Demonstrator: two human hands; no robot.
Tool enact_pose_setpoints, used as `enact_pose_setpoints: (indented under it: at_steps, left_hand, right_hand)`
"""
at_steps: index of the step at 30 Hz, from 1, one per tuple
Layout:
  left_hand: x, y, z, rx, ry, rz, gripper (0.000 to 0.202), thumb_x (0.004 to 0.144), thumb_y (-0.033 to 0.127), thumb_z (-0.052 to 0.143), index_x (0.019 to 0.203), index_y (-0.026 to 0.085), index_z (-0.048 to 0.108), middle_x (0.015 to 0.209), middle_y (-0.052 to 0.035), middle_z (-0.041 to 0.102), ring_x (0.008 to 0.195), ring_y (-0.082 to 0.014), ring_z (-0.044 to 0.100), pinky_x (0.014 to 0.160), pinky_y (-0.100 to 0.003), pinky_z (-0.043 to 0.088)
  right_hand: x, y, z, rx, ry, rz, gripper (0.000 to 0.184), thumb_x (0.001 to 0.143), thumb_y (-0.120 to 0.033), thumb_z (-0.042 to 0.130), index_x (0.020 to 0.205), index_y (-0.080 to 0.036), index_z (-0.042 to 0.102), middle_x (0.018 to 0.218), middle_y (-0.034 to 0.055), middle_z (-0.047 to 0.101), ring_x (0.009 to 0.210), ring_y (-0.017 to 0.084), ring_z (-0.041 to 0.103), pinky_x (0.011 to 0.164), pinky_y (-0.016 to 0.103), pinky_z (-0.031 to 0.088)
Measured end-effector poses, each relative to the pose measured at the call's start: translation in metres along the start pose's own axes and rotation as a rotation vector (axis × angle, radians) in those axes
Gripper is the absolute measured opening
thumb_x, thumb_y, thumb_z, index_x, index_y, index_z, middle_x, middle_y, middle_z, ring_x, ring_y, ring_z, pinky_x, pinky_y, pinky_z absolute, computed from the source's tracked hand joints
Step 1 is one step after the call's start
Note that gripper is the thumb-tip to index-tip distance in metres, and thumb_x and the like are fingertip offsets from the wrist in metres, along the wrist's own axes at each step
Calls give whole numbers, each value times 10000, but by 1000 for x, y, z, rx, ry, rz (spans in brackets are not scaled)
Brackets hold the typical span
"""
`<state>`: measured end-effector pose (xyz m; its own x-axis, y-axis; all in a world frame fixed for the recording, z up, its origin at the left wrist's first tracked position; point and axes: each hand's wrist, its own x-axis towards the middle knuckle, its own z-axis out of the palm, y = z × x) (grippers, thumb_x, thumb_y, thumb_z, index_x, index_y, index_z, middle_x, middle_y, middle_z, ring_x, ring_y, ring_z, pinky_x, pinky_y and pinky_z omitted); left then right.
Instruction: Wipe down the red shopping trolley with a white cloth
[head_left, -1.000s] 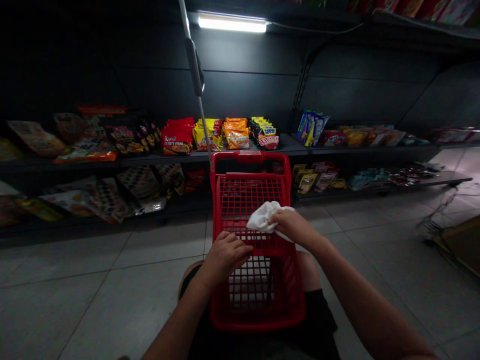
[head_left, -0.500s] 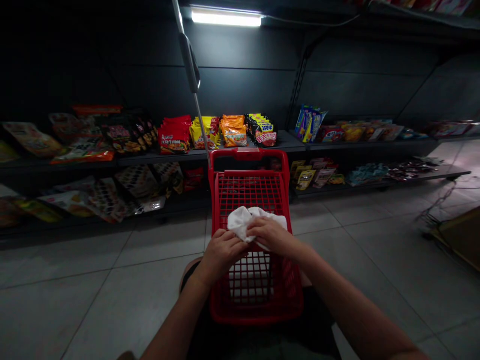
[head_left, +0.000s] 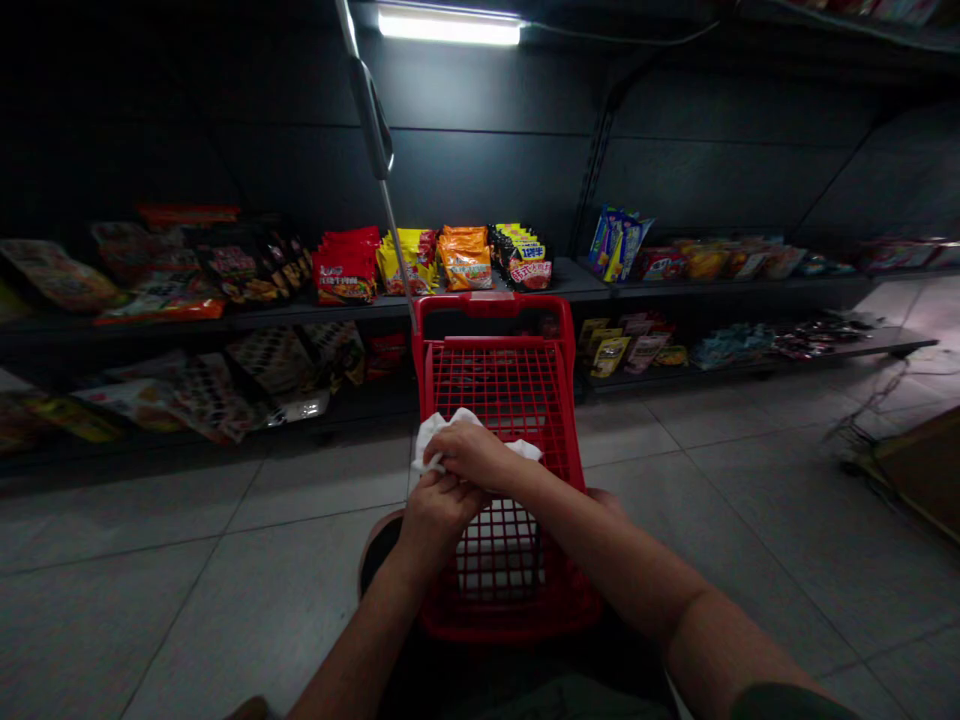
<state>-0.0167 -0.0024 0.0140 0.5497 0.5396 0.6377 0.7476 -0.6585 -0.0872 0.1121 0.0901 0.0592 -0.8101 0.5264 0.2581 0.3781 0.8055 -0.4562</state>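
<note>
Presently, right hand (head_left: 471, 455) narrow and closed, curled over a bunched white cloth (head_left: 442, 437), with cloth showing past the hand on both sides. Left hand (head_left: 439, 517) also closed, directly beneath and touching the right hand; fingers partly hidden, so its hold on the cloth not verifiable from this view. Both hands positioned over the mesh of a red wire shopping basket (head_left: 510, 400), cloth just above the basket's near section; contact with the basket not determinable. Forearms converging from the lower corners of the view. Slim metal pole (head_left: 385, 225) rising from the basket's far left corner, topped by a grey grip (head_left: 370, 115). Beyond the basket, dark metal shelving (head_left: 480, 310) stocked with red, yellow and orange packets (head_left: 465, 258) above and flat snack packs (head_left: 210, 385) below. Grey floor tiles (head_left: 225, 520) on both sides. Fluorescent tube (head_left: 448, 27) overhead. Brown cardboard sheet (head_left: 919, 470) at far right, tangled wire (head_left: 862, 430) just beside it.
</note>
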Motion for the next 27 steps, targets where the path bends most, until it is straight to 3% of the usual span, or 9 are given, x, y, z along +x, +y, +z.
enact_pose_setpoints:
  at_steps: [2, 5, 10, 13, 17, 22, 24, 27]
  left_hand:
    - [0, 0, -1, -2, 14, -3, 110, 945, 219, 612, 943, 260, 715, 827, 29, 749, 791, -163, 620, 776, -340, 370]
    - [-1, 1, -6, -14, -22, -29, 125, 948, 236, 619, 1023, 282, 708, 835, 39, 758, 754, -149, 612, 733, -340, 353]
    - [0, 1, -9, -31, -19, -40, 164, 956, 221, 605, 1088, 265, 692, 1036, 34, 778, 752, -142, 604, 727, -350, 350]
    - [1, -1, -6, -51, -6, -25, 166, 959, 212, 597, 1090, 254, 689, 1056, 35, 777, 773, -149, 609, 744, -350, 353]
    - [4, -3, -3, -54, -13, -3, 151, 959, 255, 605, 1086, 259, 686, 1020, 35, 777, 743, -146, 597, 722, -348, 335]
    - [4, -2, -4, -41, -57, -31, 136, 961, 268, 601, 857, 235, 682, 732, 35, 714, 723, -151, 589, 707, -349, 312]
    - [5, -1, -6, -47, -75, -44, 152, 968, 282, 591, 852, 235, 678, 734, 29, 709, 751, -155, 597, 717, -349, 313]
    - [5, 0, -7, -56, -68, -50, 133, 975, 309, 579, 938, 243, 689, 807, 29, 743, 733, -153, 582, 714, -350, 313]
  right_hand:
    - [5, 1, -1, 24, -65, -66, 252, 856, -44, 599, 1016, -151, 760, 974, 41, 740, 903, 161, 636, 888, 255, 429]
    - [-29, 9, -20, -17, -103, -62, 183, 884, -137, 642, 1011, -176, 767, 977, 52, 731, 930, 175, 630, 924, 297, 417]
    - [-125, 29, -65, -93, -144, 181, 165, 850, -145, 701, 955, -247, 776, 936, 25, 723, 911, 165, 626, 863, 289, 395]
    - [-149, 29, -70, -165, -87, 295, 157, 846, -131, 701, 929, -247, 768, 950, 28, 717, 921, 172, 618, 855, 299, 375]
    - [-113, 15, -40, -239, 31, 205, 127, 869, -146, 678, 914, -237, 755, 941, 36, 709, 927, 187, 606, 906, 349, 341]
    - [-44, 7, -1, -137, 202, 43, 116, 888, -161, 667, 950, -214, 749, 943, 30, 720, 911, 170, 604, 898, 334, 356]
    - [-41, 9, 1, -117, 191, 29, 127, 890, -173, 668, 976, -219, 749, 968, 33, 711, 929, 171, 603, 897, 329, 370]
    - [-70, 13, -8, -139, 106, 80, 202, 901, -214, 663, 1092, -250, 721, 1023, 44, 677, 959, 180, 595, 894, 330, 391]
